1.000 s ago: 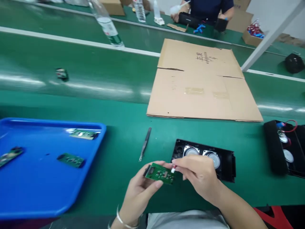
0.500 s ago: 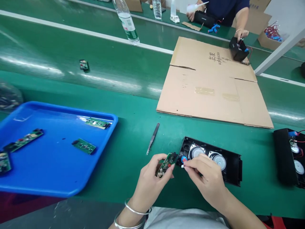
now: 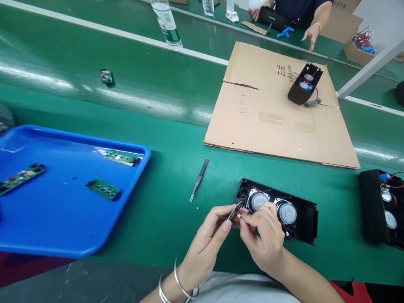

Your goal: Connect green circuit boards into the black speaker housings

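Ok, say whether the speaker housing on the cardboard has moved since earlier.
Yes: the speaker housing came nearer the camera and slightly left, over the flattened cardboard.

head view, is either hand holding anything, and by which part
The left hand holds a thin green circuit board by its lower end, between thumb and fingers. The right hand touches a small white connector, exact grip hidden.

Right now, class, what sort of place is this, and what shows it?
Probably an electronics assembly workshop: green circuit boards in a blue plastic tray, a black rectangular panel with round grey speakers, and dark metal tweezers.
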Tool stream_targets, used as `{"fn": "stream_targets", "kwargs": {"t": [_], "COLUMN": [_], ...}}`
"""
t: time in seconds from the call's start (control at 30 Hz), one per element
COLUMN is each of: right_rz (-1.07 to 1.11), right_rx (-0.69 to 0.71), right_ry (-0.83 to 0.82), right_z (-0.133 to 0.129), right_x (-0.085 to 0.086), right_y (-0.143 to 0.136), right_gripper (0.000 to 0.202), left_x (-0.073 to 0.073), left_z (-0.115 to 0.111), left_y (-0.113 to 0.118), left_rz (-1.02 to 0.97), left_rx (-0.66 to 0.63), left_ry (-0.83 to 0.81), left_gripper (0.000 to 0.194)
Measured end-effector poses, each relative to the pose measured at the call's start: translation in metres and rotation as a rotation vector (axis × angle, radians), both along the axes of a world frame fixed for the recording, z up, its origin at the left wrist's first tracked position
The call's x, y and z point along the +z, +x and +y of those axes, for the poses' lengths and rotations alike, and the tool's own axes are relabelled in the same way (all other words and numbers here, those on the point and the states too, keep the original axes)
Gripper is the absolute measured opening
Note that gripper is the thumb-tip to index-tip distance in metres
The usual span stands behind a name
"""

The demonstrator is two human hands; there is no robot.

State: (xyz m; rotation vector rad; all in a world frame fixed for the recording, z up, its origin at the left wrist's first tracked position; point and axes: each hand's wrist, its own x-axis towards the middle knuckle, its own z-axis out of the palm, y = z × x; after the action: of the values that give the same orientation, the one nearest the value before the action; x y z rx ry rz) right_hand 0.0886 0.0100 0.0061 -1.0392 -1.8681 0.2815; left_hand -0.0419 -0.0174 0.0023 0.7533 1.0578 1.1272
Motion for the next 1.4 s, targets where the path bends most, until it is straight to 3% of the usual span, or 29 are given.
{"fn": "stream_targets", "kwargs": {"t": [0.27,0.4,0.7,0.83,0.97,1.1,1.17,1.27,1.4], "right_rz": [0.011,-0.052,-0.031,-0.116,-0.225,-0.324,-0.503,-0.727,-0.773], "right_rx": [0.031,0.075,0.230,0.202,0.279,0.181,0.223,0.329,0.368], "right_ry": [0.020,0.006,0.009,0.019,-0.070,-0.299,-0.392,-0.405,-0.356], "right_z": [0.000,0.000,0.005,0.006,0.008,0.007,0.005,0.004,0.008], "right_x": [0.002,0.002,0.006,0.010,0.028,0.040,0.036,0.022,0.008], "right_y": [0.004,0.008,0.011,0.011,0.039,0.092,0.113,0.125,0.123], "right_gripper": [0.011,0.011,0.012,0.015,0.017,0.029,0.034,0.027,0.014], "left_x": [-0.004,-0.003,0.007,0.011,0.017,0.025,0.028,0.031,0.030], "left_z": [0.006,0.006,0.009,0.010,0.011,0.007,0.006,0.007,0.009], "left_y": [0.000,0.002,-0.006,-0.008,-0.008,-0.003,0.003,0.014,0.027], "left_rz": [-0.130,-0.160,0.076,0.221,0.320,0.304,0.324,0.378,0.391], "left_rx": [-0.072,-0.055,-0.084,-0.104,-0.176,-0.164,-0.167,-0.234,-0.204], "left_ry": [-0.079,-0.068,-0.063,-0.066,-0.128,-0.168,-0.160,-0.152,-0.111], "left_gripper": [0.039,0.033,0.028,0.025,0.031,0.022,0.019,0.022,0.023]}}
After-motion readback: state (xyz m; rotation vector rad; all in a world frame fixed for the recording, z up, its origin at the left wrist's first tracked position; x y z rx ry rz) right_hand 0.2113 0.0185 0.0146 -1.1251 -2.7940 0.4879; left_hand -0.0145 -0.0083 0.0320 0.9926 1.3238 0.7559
